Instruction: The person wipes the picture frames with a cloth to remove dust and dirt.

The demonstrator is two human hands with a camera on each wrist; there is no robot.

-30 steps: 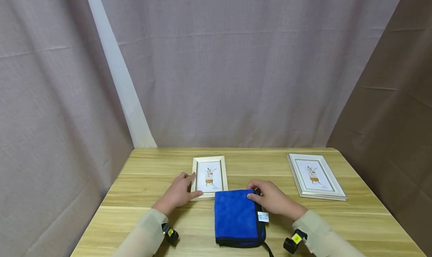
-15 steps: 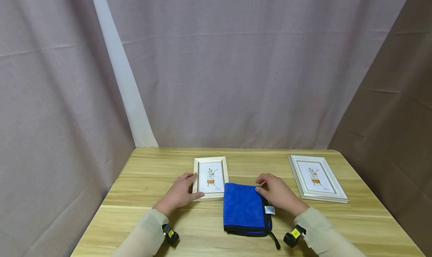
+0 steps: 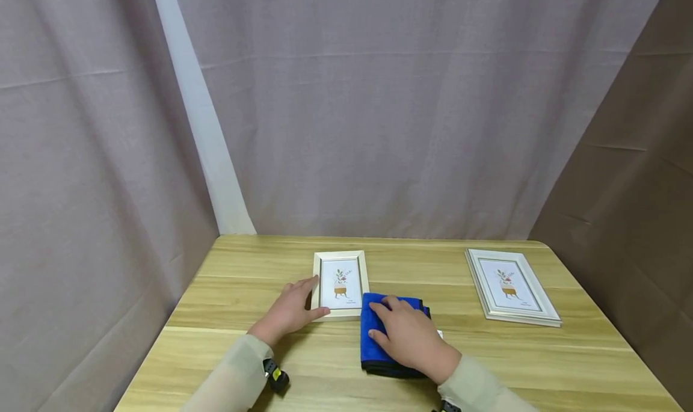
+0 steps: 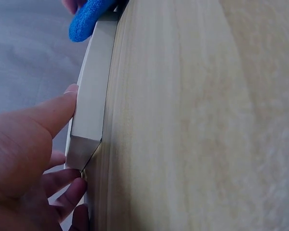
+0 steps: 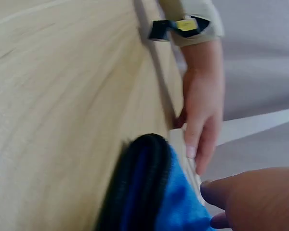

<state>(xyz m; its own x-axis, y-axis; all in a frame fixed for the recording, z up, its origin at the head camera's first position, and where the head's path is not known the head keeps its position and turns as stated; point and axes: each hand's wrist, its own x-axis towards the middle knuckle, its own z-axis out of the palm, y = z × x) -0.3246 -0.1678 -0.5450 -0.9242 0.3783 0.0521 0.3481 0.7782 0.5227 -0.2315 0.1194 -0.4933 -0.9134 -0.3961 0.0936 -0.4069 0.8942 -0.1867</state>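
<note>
A pale picture frame (image 3: 340,255) with a potted-plant print lies flat on the table. My left hand (image 3: 289,310) holds its lower left corner, thumb on the lower rim and fingers along the left side. The left wrist view shows the thumb against the frame's edge (image 4: 90,91) and the fingers bent at the corner. Over the frame's lower right corner lies a folded blue cloth (image 3: 370,343) with black trim. My right hand (image 3: 408,337) rests on top of this cloth, fingers spread and loosely bent. It hides much of the cloth and its white label.
On the right of the wooden table (image 3: 243,261) lies a white picture frame (image 3: 533,279) with a similar print, apparently stacked on another. Grey-brown curtains (image 3: 368,129) hang behind and beside the table. Each wrist wears a small black device (image 3: 277,376).
The cloth has shifted right and slightly away from me. My right hand has left the cloth's right edge and now lies across its top. My left hand stays at the frame.
</note>
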